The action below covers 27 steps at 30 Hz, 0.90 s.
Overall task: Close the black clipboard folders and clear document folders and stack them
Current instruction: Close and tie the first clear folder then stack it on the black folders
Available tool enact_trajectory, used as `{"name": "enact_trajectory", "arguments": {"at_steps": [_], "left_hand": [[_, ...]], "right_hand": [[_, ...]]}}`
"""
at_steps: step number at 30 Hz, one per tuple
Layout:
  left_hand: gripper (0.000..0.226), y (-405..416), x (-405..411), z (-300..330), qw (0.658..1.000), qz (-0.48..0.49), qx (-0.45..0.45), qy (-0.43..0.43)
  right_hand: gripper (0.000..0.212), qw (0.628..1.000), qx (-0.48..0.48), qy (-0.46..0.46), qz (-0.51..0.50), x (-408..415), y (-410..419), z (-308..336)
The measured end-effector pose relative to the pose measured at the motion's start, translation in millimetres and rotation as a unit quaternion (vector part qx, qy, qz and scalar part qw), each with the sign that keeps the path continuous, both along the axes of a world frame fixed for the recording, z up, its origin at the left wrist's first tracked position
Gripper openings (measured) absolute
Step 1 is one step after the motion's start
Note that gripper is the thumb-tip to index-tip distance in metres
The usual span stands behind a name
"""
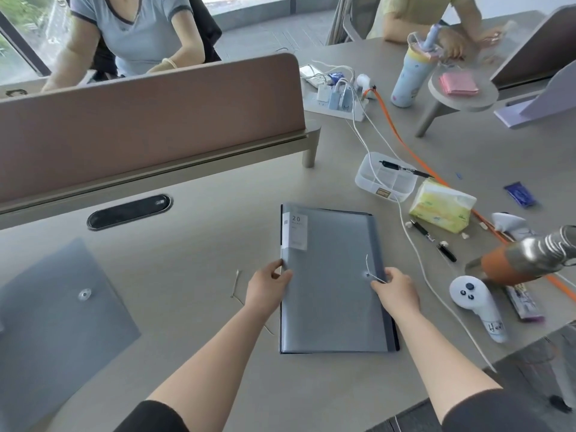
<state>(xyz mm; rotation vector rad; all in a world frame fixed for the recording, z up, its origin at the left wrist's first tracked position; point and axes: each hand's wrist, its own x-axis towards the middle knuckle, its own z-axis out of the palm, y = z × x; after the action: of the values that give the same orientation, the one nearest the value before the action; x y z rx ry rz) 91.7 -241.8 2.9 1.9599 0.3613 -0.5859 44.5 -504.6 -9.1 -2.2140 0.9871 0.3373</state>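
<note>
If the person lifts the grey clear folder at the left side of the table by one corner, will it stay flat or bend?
The grey clear folder would likely sag: it looks like one thin translucent sheet-type envelope. It seems light, since it lies flat with no visible bulge. Its smooth surface may slide easily on the table.

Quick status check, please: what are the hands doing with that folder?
Left hand gripping folder's spine edge. Right hand pinching closure string. Stack of folders flat. Second folder apart, left. White cable lies close.
</note>
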Motion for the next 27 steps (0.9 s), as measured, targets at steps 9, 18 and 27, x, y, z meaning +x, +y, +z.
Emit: {"name": "enact_trajectory", "arguments": {"at_steps": [9,18,27], "left_hand": [[0.045,0.6,0.0,-2.3,1.000,0.021,-0.006,0.020],[0.039,28.2,-8.8,0.3,0.998,0.061,0.008,0.013],[0.033,145.8,-39.5,28.8,0.982,0.144,0.113,-0.047]], "right_hand": [[0.046,1.000,-0.021,0.008,0.002,1.0,-1.3,-3.1],[0.028,0.991,-0.039,-0.121,0.047,25.7,39.2,27.8],[0.023,0.954,0.028,-0.179,0.241,58.5,193.6,49.8]]}}
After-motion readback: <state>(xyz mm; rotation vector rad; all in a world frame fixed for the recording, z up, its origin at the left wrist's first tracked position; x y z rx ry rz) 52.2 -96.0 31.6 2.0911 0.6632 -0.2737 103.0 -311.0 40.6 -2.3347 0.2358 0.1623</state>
